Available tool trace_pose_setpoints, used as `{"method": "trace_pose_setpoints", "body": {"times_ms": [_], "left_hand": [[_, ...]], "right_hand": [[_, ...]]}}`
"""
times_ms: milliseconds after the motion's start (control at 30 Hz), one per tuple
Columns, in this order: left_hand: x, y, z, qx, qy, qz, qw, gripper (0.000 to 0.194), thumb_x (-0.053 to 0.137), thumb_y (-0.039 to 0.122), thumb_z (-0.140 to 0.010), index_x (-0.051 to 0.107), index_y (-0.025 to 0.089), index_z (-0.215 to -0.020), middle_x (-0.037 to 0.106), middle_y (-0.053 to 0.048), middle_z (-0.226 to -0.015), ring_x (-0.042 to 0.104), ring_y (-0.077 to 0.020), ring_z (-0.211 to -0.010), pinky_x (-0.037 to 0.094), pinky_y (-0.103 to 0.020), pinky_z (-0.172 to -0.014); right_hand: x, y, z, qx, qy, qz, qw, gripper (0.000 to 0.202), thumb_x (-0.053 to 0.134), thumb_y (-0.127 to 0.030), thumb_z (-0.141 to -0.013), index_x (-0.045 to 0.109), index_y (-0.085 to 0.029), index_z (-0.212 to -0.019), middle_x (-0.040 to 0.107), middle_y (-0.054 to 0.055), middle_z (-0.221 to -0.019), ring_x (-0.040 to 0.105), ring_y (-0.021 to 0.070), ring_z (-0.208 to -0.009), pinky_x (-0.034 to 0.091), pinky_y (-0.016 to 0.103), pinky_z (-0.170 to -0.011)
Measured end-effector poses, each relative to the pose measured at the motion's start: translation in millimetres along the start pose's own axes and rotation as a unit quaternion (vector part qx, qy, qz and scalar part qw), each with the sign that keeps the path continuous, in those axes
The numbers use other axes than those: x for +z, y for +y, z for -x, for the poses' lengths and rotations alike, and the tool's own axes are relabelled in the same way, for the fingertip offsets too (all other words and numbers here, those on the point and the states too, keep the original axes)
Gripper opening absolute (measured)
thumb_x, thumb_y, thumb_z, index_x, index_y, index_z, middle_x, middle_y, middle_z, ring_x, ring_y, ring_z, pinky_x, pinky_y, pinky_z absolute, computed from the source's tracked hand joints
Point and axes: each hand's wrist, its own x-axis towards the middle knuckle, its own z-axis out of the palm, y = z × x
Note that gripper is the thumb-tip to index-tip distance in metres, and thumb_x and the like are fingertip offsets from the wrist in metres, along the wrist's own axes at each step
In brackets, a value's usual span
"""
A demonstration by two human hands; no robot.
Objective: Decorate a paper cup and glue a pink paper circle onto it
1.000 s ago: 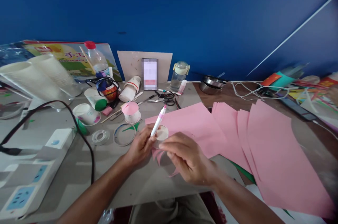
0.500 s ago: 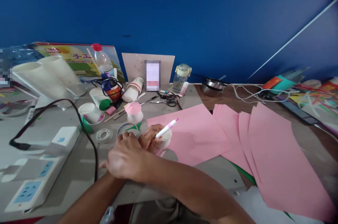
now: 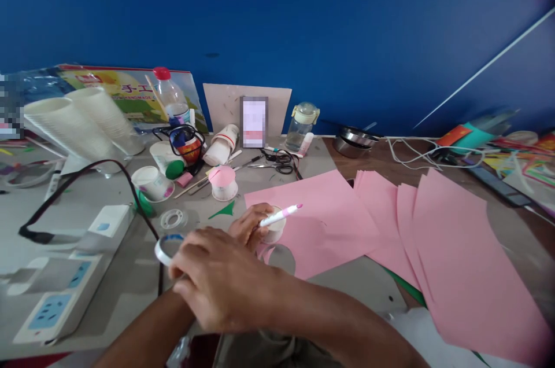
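Note:
My right arm crosses over my left forearm. My right hand (image 3: 221, 281) is closed on a roll of tape (image 3: 161, 252), a white ring with blue inside, held above the table. Beyond it, my left hand (image 3: 249, 226) grips a white marker (image 3: 280, 216) with a pink tip; its lower part is hidden by the fingers. The same hand rests on a short white paper cup (image 3: 274, 234) standing at the edge of a pink sheet (image 3: 329, 212). A round cutout shows in that sheet near the cup. Behind stands another short cup (image 3: 224, 190) topped with pink paper.
A white power strip (image 3: 82, 264) with a black cable lies on the left, near stacked paper cups (image 3: 65, 131). Scissors (image 3: 284, 162), a water bottle (image 3: 301, 128) and a phone-like screen (image 3: 254, 122) stand or lie at the back. More pink sheets (image 3: 455, 240) spread right.
My right hand has picked up the roll of tape from beside the left hand and moved it left and nearer. The marker has tilted flatter in my left hand.

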Motion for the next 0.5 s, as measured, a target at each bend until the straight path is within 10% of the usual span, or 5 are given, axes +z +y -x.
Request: {"method": "trace_pose_setpoints", "body": {"times_ms": [233,367,500], "left_hand": [[-8.1,-3.9,-4.8,0.042,-0.041,0.000,0.998,0.020,0.038,0.028,-0.098,0.055,0.022,-0.108,0.065,-0.012,-0.114,0.064,-0.0250,-0.106,0.053,-0.040,-0.086],[-7.0,-2.6,-3.7,0.039,-0.032,0.003,0.999,0.022,0.040,0.021,-0.097,0.056,0.019,-0.112,0.065,-0.014,-0.115,0.062,-0.0240,-0.109,0.050,-0.040,-0.088],[-6.4,-3.1,-1.9,0.023,-0.039,-0.006,0.999,0.021,0.040,0.022,-0.097,0.057,0.019,-0.109,0.065,-0.015,-0.117,0.060,-0.0243,-0.111,0.048,-0.039,-0.091]], "right_hand": [[-53.6,13.4,75.8,0.134,-0.033,-0.253,0.958,0.032,0.056,-0.009,-0.087,0.063,-0.020,-0.116,0.069,0.001,-0.088,0.063,0.0131,-0.076,0.049,0.022,-0.069],[-54.3,24.0,96.5,0.181,-0.001,-0.272,0.945,0.022,0.057,-0.009,-0.087,0.071,-0.019,-0.101,0.070,0.003,-0.092,0.064,0.0140,-0.083,0.050,0.022,-0.073],[-32.9,21.9,103.7,0.094,-0.102,-0.204,0.969,0.020,0.055,-0.009,-0.089,0.072,-0.016,-0.097,0.069,0.005,-0.095,0.064,0.0129,-0.086,0.050,0.021,-0.079]]}}
